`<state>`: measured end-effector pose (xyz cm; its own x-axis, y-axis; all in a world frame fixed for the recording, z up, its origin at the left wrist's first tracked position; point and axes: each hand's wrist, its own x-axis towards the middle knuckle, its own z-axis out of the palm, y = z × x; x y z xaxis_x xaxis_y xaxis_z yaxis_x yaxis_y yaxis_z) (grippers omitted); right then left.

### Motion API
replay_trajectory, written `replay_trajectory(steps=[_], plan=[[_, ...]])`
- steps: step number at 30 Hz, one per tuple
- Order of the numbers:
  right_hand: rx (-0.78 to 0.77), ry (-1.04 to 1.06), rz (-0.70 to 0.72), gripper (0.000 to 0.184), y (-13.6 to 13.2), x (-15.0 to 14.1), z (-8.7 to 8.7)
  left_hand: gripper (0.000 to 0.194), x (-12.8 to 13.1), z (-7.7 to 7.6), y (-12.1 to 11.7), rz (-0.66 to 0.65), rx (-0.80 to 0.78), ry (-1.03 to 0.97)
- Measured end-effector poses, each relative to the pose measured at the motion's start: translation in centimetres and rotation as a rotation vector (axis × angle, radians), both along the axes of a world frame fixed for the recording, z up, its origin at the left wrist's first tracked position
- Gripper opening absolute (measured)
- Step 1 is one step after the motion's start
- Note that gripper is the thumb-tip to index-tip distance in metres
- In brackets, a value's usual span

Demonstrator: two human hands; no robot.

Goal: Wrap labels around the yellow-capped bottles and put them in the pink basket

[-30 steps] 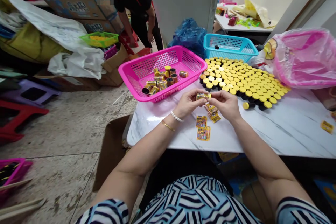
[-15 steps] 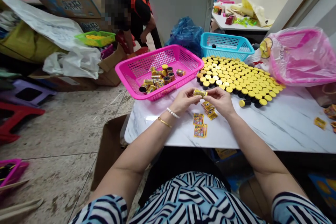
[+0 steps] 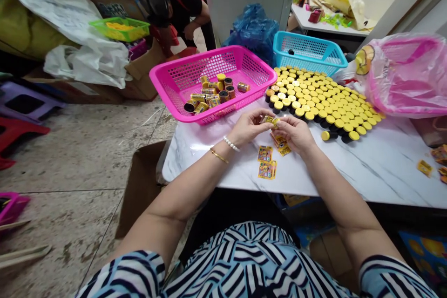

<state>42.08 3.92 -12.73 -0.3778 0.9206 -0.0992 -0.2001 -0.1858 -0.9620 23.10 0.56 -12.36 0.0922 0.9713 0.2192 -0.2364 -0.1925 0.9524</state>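
Observation:
Over the near part of the marble-patterned table (image 3: 223,181), my left hand (image 3: 249,126) and my right hand (image 3: 296,133) meet around a small yellow-labelled canister (image 3: 271,120). Fingers of both hands pinch it, the left at one end and the right at the yellow-capped end, covering part of it. Just below the hands lie printed yellow-orange labels (image 3: 267,170), some loose and some in a small pile (image 3: 282,145) partly behind my right fingers. Beyond my right hand stand many black canisters with yellow caps (image 3: 324,102) in close rows; one lies on its side (image 3: 328,135).
A pink basket (image 3: 167,79) at the left holds several labelled canisters (image 3: 213,98). Behind the rows are a blue basket (image 3: 310,51) and a plastic-covered pink basket (image 3: 412,74). More labels (image 3: 425,167) lie far right. A person (image 3: 185,0) bends over behind the pink basket.
The canister has tilted, its capped end now lower, and my right fingers have closed further over that end. The camera view has shifted slightly.

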Motion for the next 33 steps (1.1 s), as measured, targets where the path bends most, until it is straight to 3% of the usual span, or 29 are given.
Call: replay_trajectory(steps=[2, 5, 10, 13, 17, 21, 24, 28, 33], plan=[[-0.01, -0.017, 0.036, 0.044, 0.3, 0.3, -0.1, 0.048, 0.0, 0.0, 0.1, -0.014, -0.051, -0.018], [0.143, -0.087, 0.013, 0.042, 0.7, 0.9, 0.1, 0.049, -0.1, 0.0, 0.1, -0.034, -0.23, -0.075], [0.359, -0.133, 0.123, 0.039, 0.4, 1.2, 0.6, 0.046, 0.1, 0.2, -0.1, -0.073, -0.457, -0.121], [0.455, -0.139, 0.019, 0.023, 0.1, 0.9, 0.6, 0.047, 0.2, 0.5, -0.2, -0.095, -0.48, -0.135], [0.621, -0.169, -0.02, 0.027, -0.4, 0.6, 0.5, 0.048, 0.5, 0.5, -0.4, -0.116, -0.517, -0.102], [0.792, -0.234, -0.105, 0.008, -0.5, 0.8, 0.3, 0.06, 0.8, 0.6, -0.5, -0.11, -0.569, -0.129], [0.779, -0.226, -0.133, 0.011, -0.4, 1.0, 0.4, 0.053, 0.6, 0.9, -0.6, -0.19, -0.566, -0.197], [0.793, -0.248, -0.053, 0.02, -0.6, 1.2, 0.8, 0.043, 0.3, 1.2, -0.6, -0.225, -0.536, -0.196], [0.84, -0.192, -0.161, 0.009, -0.8, 1.2, 0.8, 0.046, 0.3, 1.1, -0.6, -0.266, -0.581, -0.216]])
